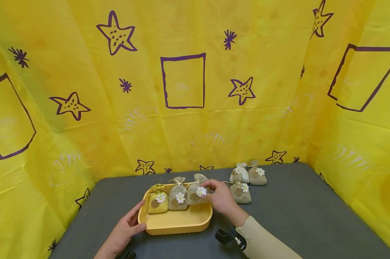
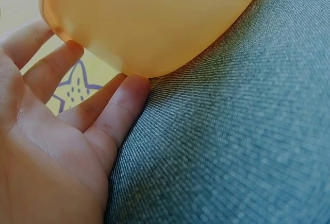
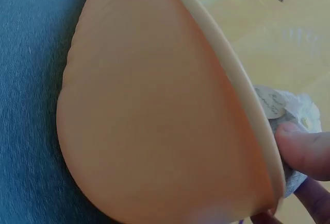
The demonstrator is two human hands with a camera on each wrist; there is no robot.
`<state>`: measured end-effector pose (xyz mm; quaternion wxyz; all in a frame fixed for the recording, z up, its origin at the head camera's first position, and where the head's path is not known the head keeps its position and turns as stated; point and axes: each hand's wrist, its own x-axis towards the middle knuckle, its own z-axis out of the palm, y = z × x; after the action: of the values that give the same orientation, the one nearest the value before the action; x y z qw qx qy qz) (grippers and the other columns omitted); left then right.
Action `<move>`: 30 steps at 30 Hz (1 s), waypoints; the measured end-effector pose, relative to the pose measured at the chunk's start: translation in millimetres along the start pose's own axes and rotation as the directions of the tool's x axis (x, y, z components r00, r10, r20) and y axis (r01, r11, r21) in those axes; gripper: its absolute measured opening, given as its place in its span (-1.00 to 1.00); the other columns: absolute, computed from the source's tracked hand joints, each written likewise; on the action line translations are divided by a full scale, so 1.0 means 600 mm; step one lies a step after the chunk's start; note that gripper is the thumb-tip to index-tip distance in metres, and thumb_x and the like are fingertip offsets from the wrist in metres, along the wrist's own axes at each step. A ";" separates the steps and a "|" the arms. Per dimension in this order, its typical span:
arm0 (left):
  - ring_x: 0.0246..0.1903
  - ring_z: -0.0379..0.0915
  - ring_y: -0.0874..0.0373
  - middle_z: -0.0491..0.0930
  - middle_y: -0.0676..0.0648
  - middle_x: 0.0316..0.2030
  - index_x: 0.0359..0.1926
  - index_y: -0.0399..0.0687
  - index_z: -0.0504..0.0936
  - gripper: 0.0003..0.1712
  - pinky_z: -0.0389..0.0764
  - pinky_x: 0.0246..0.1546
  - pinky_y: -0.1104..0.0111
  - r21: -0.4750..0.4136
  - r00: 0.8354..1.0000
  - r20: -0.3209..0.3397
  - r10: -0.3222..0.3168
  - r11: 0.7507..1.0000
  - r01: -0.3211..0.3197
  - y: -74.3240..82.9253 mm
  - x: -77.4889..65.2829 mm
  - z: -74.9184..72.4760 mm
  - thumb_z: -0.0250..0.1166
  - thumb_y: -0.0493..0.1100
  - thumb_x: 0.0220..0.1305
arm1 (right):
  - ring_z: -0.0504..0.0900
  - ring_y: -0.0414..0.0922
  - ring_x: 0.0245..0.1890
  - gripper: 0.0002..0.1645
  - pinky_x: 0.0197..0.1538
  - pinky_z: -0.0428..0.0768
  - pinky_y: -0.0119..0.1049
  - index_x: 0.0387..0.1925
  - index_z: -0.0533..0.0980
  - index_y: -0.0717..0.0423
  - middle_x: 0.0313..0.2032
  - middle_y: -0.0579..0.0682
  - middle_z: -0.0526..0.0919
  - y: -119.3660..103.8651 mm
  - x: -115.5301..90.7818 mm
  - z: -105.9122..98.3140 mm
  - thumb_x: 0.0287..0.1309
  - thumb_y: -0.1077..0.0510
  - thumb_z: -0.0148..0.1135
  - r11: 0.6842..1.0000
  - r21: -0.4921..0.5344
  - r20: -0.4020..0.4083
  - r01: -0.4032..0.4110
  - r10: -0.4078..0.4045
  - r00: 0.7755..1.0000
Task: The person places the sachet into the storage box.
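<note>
In the head view, the right hand [image 1: 221, 197] is pinching a small grey-beige drawstring fabric pouch with a white flower and a round tag [image 1: 194, 197] between thumb and forefinger, at the back right of a pale yellow, round-cornered oblong tray [image 1: 178, 227]. A plump yellow fabric pouch [image 1: 157, 206] and a second grey-beige flowered pouch [image 1: 176, 196] are standing beside it along the back. The left hand [image 1: 126, 226] is touching the tray's left end, fingers and thumb spread apart rather than clamping. Right of the tray, three more flowered pouches, one white [image 1: 245, 176] and two beige [image 1: 242, 198] [image 1: 258, 179], are sitting on the dark grey table [image 1: 295, 212]. The step in hand looks like setting or adjusting the third pouch in the row; one moment cannot settle whether it is going in or coming out.

In the left wrist view, the fingertips are bearing on the tray's outer wall, probably steadying it.

In the right wrist view, the thumb is pressing the pouch just beyond the rim; the other fingers are largely hidden. Placing it would call for lowering it level, then loosening the pinch without tipping its neighbour.
</note>
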<state>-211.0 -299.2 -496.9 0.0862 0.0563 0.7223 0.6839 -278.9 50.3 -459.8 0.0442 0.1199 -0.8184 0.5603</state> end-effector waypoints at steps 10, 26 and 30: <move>0.46 -0.24 -0.02 -0.19 -0.29 0.53 0.56 -0.25 -0.03 -0.15 0.32 0.13 0.57 -0.006 1.000 0.011 0.013 1.000 -0.013 -0.003 -0.001 -0.002 0.24 -0.32 0.42 | 0.51 0.06 0.02 -0.70 0.05 0.52 -0.01 -0.18 0.68 0.03 -0.07 -0.02 0.64 0.012 0.008 0.011 0.00 0.29 0.53 0.998 0.063 -0.001 -0.029 0.030 1.000; 0.46 -0.26 -0.01 -0.19 -0.28 0.53 0.56 -0.25 -0.03 -0.14 0.30 0.14 0.58 -0.010 0.999 0.017 0.028 1.000 -0.028 -0.004 0.002 -0.005 0.25 -0.34 0.40 | 0.49 0.11 0.15 -0.70 0.11 0.50 0.06 -0.12 0.67 0.15 0.00 0.05 0.62 0.023 0.003 0.001 0.04 0.32 0.46 0.986 0.149 -0.114 -0.078 0.095 0.989; 0.46 -0.25 0.01 -0.19 -0.28 0.53 0.56 -0.26 -0.03 -0.14 0.30 0.15 0.57 -0.014 1.000 0.016 0.026 1.000 -0.025 -0.004 0.001 -0.004 0.24 -0.35 0.40 | 0.49 0.13 0.13 -0.69 0.08 0.52 0.05 -0.08 0.63 0.24 0.01 0.10 0.60 0.023 -0.006 -0.008 0.09 0.30 0.43 0.970 0.231 -0.122 -0.070 0.100 0.988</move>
<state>-211.8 -301.4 -499.2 0.0835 0.0704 0.7161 0.6894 -278.9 60.3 -471.4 0.0606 0.0516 -0.7490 0.6578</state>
